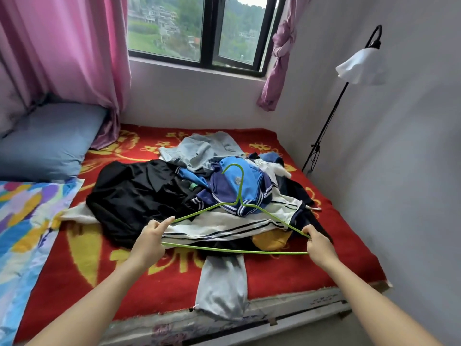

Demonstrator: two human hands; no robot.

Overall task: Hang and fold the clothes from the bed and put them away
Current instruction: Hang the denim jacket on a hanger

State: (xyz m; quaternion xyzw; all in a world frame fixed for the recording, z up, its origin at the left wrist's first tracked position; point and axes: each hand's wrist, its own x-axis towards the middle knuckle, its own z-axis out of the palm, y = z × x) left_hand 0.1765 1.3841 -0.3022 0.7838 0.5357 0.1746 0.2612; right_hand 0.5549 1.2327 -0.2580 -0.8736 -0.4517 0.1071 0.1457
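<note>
Red plush bed [287,273] bears a rumpled clothes pile [139,196] — black, blue, striped white. Over its near side a thin green wire hanger [234,250] spans left-right, hook pointing far — left hand [149,242] and right hand [320,245] pinch its corners.

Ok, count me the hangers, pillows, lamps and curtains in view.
hanger: 1, green, gripped by left hand and right hand
pillow: 1
lamp: 1
curtain: 2, left curtain and right curtain
Total: 5
</note>
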